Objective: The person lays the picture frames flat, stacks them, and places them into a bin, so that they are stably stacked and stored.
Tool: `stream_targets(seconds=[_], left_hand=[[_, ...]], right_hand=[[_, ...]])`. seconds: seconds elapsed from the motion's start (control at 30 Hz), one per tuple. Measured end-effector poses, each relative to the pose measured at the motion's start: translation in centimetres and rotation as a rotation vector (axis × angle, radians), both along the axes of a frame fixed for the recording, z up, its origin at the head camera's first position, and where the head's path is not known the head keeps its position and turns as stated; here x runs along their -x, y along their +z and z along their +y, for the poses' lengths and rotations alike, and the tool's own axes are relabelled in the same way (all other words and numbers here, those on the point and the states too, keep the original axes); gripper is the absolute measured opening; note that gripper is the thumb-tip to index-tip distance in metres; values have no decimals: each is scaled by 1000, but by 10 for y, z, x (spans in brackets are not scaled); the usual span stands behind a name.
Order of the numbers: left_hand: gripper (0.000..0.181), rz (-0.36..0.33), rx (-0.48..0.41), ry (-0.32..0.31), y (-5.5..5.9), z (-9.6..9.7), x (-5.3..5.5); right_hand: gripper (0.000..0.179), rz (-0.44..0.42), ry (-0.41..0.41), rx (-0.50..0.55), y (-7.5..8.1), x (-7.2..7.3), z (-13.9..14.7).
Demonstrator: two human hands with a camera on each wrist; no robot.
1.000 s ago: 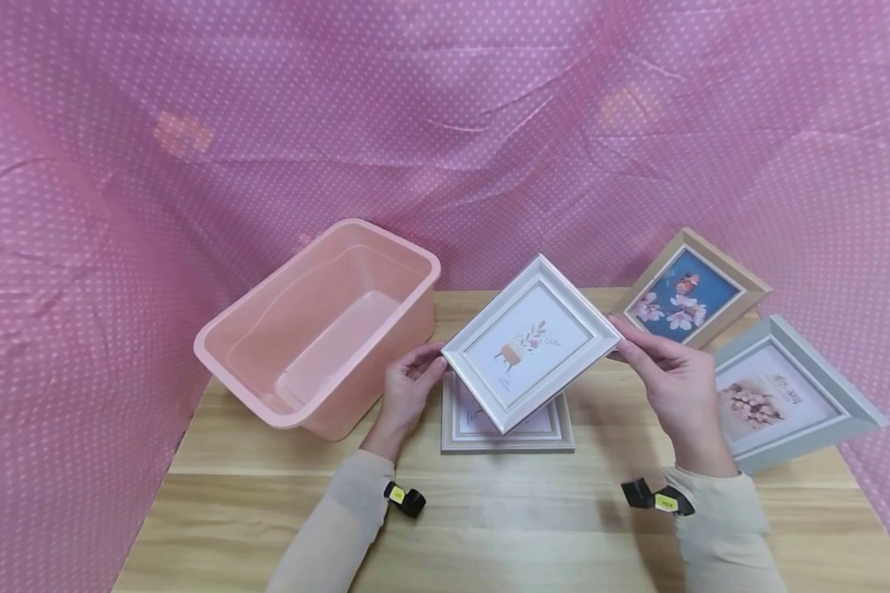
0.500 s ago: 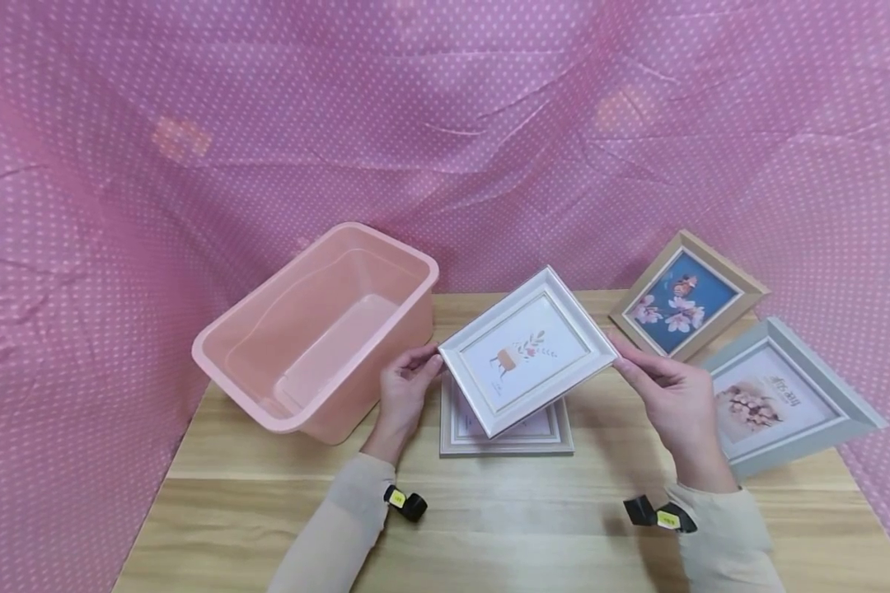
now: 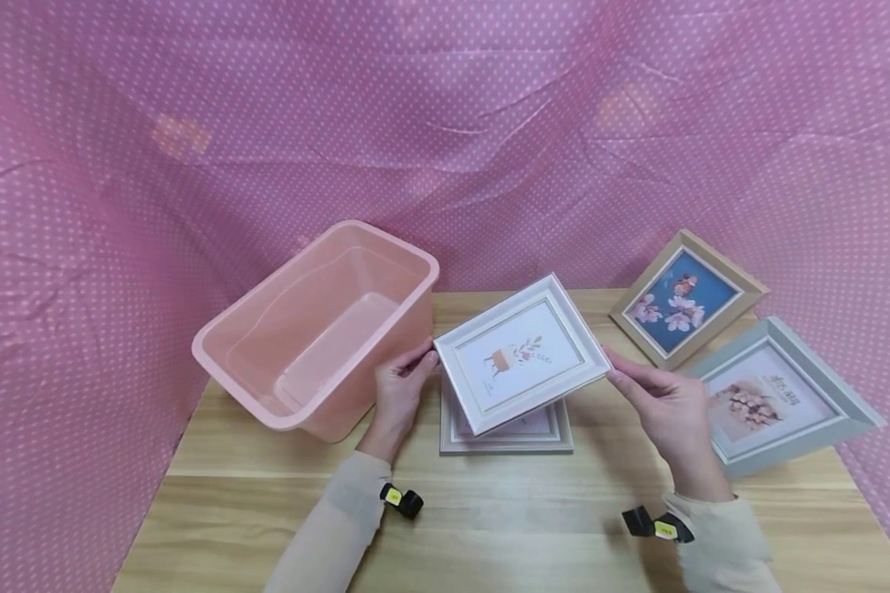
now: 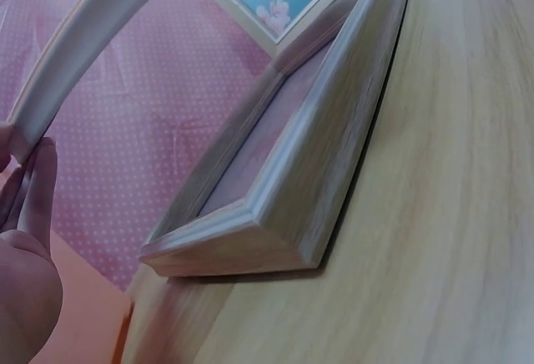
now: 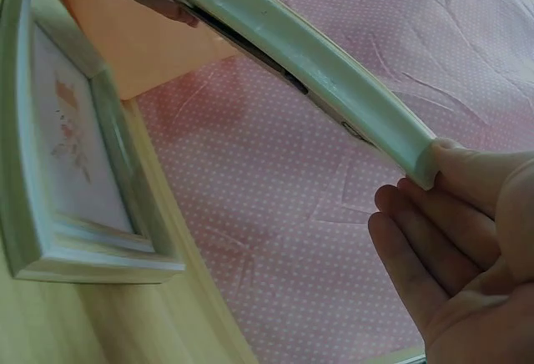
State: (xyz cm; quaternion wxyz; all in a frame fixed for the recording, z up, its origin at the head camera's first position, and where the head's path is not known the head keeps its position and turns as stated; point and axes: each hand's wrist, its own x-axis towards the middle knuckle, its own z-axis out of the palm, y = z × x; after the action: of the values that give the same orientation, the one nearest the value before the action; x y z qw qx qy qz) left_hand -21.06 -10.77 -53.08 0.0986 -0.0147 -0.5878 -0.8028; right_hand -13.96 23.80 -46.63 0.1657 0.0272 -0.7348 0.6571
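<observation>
Between both hands a white picture frame [image 3: 519, 356] with a small plant print is held tilted above the table. My left hand [image 3: 400, 391] pinches its left corner, and my right hand [image 3: 671, 412] pinches the right corner between thumb and fingers. Beneath it a second picture frame [image 3: 506, 447] lies flat on the table, its upper part hidden in the head view. The left wrist view shows the thick side of this lying frame [image 4: 292, 189]. In the right wrist view the held frame [image 5: 309, 59] appears edge-on, apart from the lying frame [image 5: 92, 260].
An open pink bin [image 3: 408, 346] stands at the left. To the right, a tan frame [image 3: 719, 321] with a blue flower picture and a grey-green frame [image 3: 823, 441] stand on the wooden table [image 3: 489, 527]. Pink dotted cloth [image 3: 445, 148] hangs behind and at the sides.
Both hands turn the white frame clockwise, shifting it slightly left and lower. The lying frame, the bin and the two standing frames stay in place.
</observation>
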Motion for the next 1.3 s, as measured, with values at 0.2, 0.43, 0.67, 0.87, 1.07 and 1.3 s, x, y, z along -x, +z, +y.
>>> stream_targets(seconds=[0.2, 0.43, 0.67, 0.87, 1.07, 1.3], left_hand=[[34, -10, 48, 2, -1, -2, -1], [34, 31, 107, 20, 1, -1, -1], [35, 50, 136, 26, 1, -4, 0], [35, 10, 158, 19, 1, -6, 0], [37, 9, 158, 18, 0, -6, 1], [36, 34, 158, 24, -1, -7, 3]], right_hand=[[21, -24, 3, -25, -4, -6, 0], [21, -25, 11, -67, -7, -9, 0], [20, -36, 18, -93, -12, -11, -1], [20, -74, 25, -133, -15, -15, -1], [19, -98, 22, -192, -16, -19, -4], [19, -117, 11, -208, -21, -23, -9]])
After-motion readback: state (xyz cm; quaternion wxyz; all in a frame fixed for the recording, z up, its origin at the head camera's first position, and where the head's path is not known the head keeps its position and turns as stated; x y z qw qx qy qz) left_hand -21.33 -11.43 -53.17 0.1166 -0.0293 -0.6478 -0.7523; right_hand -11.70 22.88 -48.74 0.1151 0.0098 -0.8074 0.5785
